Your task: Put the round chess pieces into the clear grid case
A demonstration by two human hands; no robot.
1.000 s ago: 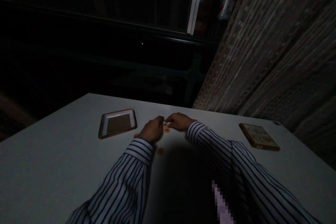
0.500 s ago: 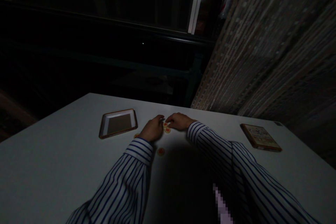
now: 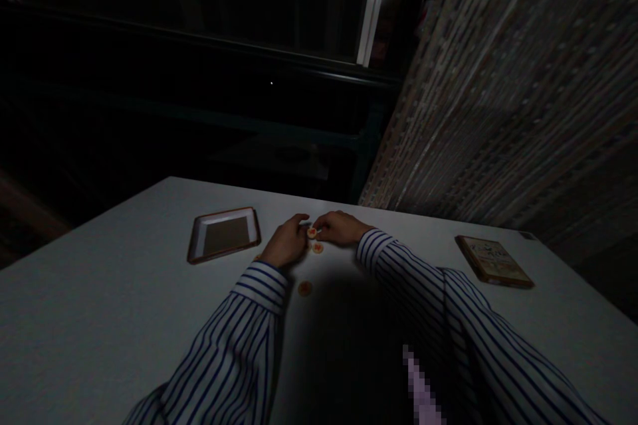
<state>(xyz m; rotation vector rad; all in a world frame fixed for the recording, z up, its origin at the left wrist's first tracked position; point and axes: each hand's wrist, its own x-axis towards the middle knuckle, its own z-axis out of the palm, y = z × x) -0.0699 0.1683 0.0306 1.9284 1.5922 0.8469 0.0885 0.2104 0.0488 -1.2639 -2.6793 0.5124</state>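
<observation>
Near the far edge of the white table, my right hand (image 3: 341, 228) has its fingertips closed on a round piece with a red mark (image 3: 312, 233). Beside it on the left is my left hand (image 3: 289, 242), its thumb and fingers apart around the left side of that piece. Just below lies another round piece (image 3: 318, 248), with part of a further one by the left fingers. A single round piece (image 3: 305, 288) rests closer to me. One more shows partly behind my left wrist.
An open shallow box tray (image 3: 225, 234) sits on the table (image 3: 124, 292) at the left. To the right lies a flat printed box lid (image 3: 494, 261). A beaded curtain (image 3: 498, 99) hangs behind the table's right side.
The round piece between my hands has shifted slightly up and left with my right fingertips. Another piece now shows partly beside my left fingers. The curtain has swayed.
</observation>
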